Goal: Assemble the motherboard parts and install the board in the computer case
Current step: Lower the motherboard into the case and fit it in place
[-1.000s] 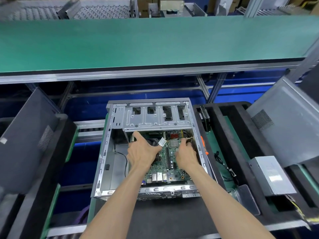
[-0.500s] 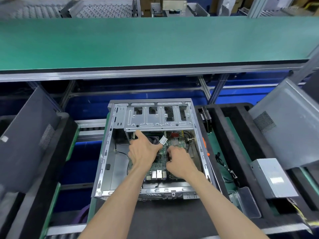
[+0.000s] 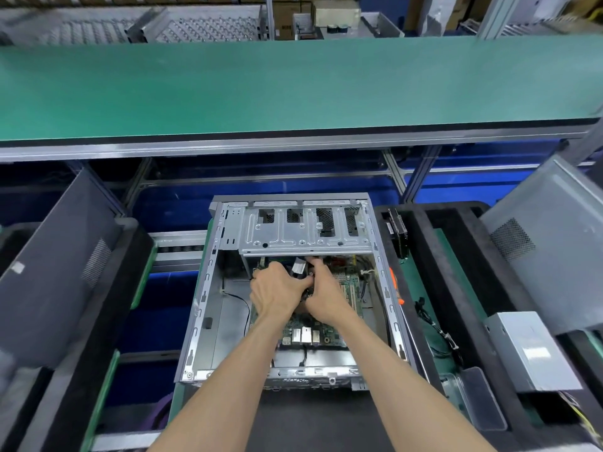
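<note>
An open computer case (image 3: 208,321) lies on a black foam tray (image 3: 313,422), another black tray (image 3: 421,256) just right

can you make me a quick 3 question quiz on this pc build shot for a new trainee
1. True or false: the motherboard lies inside the computer case.
2. Which sits to the right of the case? A) a grey power supply box B) a keyboard C) a monitor
3. Fill in: the left hand and right hand meet just below the metal ____ cage at the case's far end.

Key
1. True: the green board shows within the case walls.
2. A: the power supply box rests in the black tray.
3. Drive: the drive cage spans the far end.
</note>
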Motion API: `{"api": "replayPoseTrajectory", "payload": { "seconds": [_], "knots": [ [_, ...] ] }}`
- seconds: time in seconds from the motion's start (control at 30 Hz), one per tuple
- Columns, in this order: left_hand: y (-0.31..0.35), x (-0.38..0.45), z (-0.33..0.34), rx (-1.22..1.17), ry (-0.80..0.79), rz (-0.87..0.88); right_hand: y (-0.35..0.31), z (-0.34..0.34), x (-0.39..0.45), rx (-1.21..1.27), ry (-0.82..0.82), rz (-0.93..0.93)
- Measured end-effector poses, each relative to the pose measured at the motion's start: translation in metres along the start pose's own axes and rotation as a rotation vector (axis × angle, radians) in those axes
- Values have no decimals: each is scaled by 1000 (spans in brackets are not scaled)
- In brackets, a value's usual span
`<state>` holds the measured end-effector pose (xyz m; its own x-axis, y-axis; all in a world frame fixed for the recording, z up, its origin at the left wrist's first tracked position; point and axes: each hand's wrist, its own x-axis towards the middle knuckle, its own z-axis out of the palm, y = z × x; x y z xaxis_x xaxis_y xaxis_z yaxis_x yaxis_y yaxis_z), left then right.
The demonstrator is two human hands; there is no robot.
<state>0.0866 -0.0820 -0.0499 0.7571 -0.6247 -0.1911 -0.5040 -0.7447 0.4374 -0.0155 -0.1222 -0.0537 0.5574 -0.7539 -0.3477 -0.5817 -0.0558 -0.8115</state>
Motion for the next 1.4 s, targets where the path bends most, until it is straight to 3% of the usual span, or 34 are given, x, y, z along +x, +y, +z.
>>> {"api": "replayPoseTrajectory", "payload": {
  "seconds": [0.27,0.4,0.6,0.7,0.73,0.8,0.87,0.9,1.0,1.1,1.23,1.4],
  "knots": [
    [-42,13,-32,-203,-215,232,5,2,8,-56,101,-35],
    [-58,9,-35,-118,-280,266,3,4,5,-88,65,-38],
    [-66,2,-36,7,-68,334,4,-3,3,-80,100,-34],
    [-81,-3,-42,240,141,729,5,-6,3,-59,127,-6],
    [-85,-2,-45,326,129,903,5,-6,4,-62,135,-3],
    [-87,0,-54,461,-176,1139,4,-6,4,-84,142,-3],
    [-82,2,-59,519,-506,1032,4,-6,4,-99,141,-3],
    [-80,2,-59,502,-571,901,4,-5,4,-102,141,-4],
    [-76,-3,-48,358,-595,548,5,-5,4,-116,150,2],
    [-76,-10,-31,313,-629,338,5,-5,5,-115,151,12],
    [-77,-11,-18,294,-690,176,6,-5,5,-130,149,17],
    [-86,-3,-19,63,-795,-23,5,-4,7,-165,166,20]
  ]
}}
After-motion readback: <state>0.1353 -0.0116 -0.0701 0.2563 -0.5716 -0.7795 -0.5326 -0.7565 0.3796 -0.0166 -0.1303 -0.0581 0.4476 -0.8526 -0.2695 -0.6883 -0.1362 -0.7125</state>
